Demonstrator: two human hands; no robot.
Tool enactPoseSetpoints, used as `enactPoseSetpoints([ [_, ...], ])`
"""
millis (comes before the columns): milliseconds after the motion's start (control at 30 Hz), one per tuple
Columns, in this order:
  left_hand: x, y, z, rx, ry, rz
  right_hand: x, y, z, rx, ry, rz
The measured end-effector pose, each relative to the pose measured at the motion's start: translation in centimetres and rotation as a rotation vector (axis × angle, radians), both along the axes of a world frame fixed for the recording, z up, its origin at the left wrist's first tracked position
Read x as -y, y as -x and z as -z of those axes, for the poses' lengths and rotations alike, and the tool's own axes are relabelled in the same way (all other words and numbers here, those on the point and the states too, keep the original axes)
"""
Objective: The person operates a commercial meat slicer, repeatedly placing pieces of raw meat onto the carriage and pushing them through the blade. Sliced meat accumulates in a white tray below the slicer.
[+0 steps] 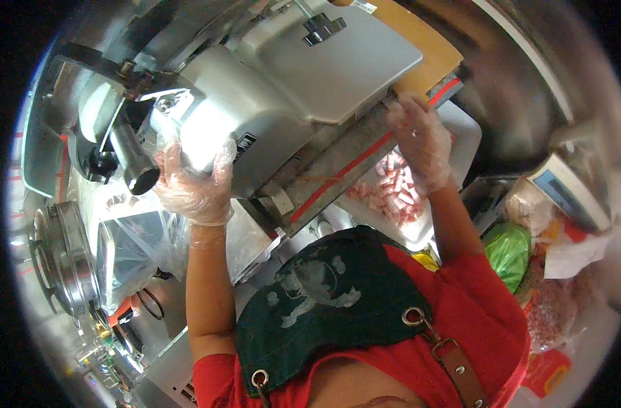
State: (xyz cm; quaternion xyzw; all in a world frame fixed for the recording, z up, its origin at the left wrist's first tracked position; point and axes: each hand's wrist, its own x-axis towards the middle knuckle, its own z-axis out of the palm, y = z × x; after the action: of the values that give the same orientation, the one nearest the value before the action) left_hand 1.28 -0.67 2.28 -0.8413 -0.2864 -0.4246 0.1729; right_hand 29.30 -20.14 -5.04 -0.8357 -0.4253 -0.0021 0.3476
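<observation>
In front of me stands a grey metal slicing machine, probably a meat slicer (269, 102), with a flat plate (336, 56) and a black star knob (324, 29). My left hand (195, 178), in a clear plastic glove, lies against its brightly lit rounded housing with thumb and fingers apart. A metal cylindrical handle (132, 155) is just left of that hand. My right hand (420, 143), also gloved, reaches to the machine's edge by a yellow-brown board (427, 46); its fingertips are partly hidden. Beneath it, rolled slices of pink-and-white meat (392, 191) lie in a white tray (422, 235).
A red stripe (341, 176) runs along the machine's base. At left are a steel pot (68, 260) and a plastic-covered box (131, 250). On the right lie a green plastic bag (509, 255), bagged reddish food (553, 311) and a boxy device with a blue panel (565, 188).
</observation>
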Motion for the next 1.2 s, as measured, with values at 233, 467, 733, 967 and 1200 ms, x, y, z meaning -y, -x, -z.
enactPoseSetpoints([
  [233,-1.5,0.4,0.9,0.027,-0.155,-0.041,5.1,0.9,17.4,-1.071,-0.048,0.241],
  [467,-1.5,0.3,1.0,0.038,-0.260,-0.007,6.0,-3.4,19.5,-0.787,-0.038,0.259],
  [733,-0.2,-0.7,-0.8,0.037,-0.206,0.010,-2.1,-3.1,4.4,-0.200,-0.590,0.025],
  [967,0.3,-0.6,-0.8,0.021,-0.006,0.026,-11.8,-2.1,-1.1,0.056,-0.031,-0.125],
  [1200,0.1,-0.8,-0.6,0.094,-0.122,0.053,-13.4,-3.1,-1.9,0.117,0.041,-0.165],
])
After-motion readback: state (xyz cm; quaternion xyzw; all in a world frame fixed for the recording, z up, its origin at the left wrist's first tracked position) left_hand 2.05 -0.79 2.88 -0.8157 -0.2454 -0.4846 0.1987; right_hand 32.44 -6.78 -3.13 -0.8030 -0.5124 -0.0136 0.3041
